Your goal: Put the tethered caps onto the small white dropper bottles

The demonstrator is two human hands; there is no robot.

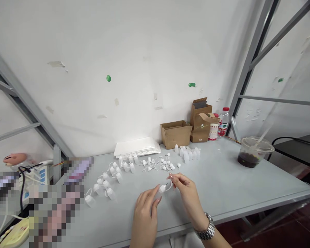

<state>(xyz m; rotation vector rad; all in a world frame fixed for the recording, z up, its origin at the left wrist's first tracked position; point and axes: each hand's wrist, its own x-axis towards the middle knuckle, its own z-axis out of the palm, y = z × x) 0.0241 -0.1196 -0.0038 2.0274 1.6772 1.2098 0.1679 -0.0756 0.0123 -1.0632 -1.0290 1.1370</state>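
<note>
My left hand is closed around a small translucent squeeze bottle, tilted up to the right. Its white cap has a thin dark tip. A white strap curves from that cap to my right hand, whose thumb and fingers pinch the strap's far end; the fingertips partly hide it. Ahead of both hands lies a scatter of loose white caps with straps. Several capped bottles stand to the left, and several uncapped bottles are grouped beyond my right hand.
Behind the caps are a stack of white sheets, an open cardboard box and a brown paper bag. A red-capped bottle is beside them. At the right sits a plastic bowl of dark liquid. A power strip lies left.
</note>
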